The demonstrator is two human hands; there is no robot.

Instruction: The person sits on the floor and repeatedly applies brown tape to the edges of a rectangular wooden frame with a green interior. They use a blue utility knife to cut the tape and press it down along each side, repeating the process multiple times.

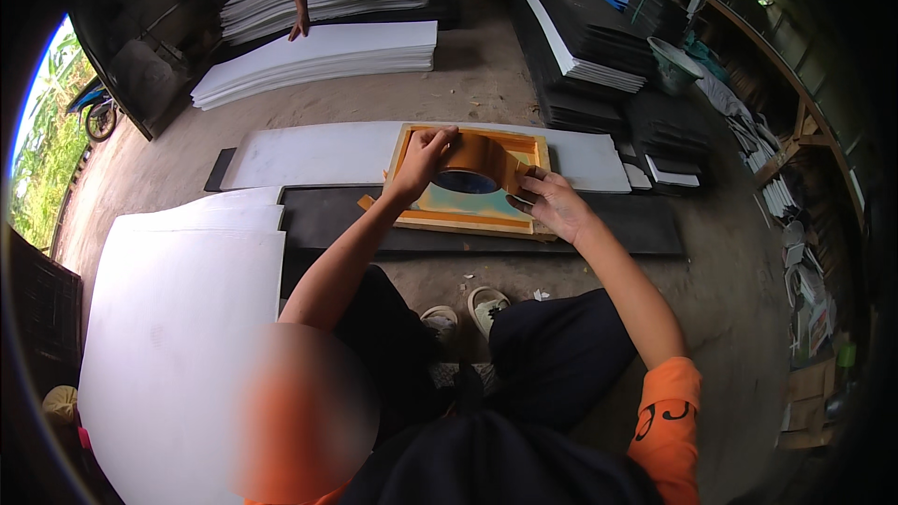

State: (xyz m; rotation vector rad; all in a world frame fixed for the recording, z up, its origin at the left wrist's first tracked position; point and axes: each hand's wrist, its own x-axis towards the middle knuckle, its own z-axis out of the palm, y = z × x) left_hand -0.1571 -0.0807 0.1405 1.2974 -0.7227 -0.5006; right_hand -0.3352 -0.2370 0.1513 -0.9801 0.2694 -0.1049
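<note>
A wide roll of brown packing tape [479, 151] is held up in front of me. My left hand [423, 161] closes around the roll's left side. On its right, my right hand [554, 204] pinches the tape's loose end, which is pulled a little away from the roll. Just below both hands lies a rectangular wooden frame [541, 157] with a pale greenish inner surface and brown tape along its inside edges. The roll hides part of that surface. A strip of tape [367, 202] sticks out past the frame's left side.
Under the frame are a long white sheet [299, 154] and a black sheet [617, 232]. White sheets [187, 318] are stacked at my left. Farther off, a person's hand [298, 28] touches another white stack [327, 61]. Black sheets [599, 47] are piled at the far right.
</note>
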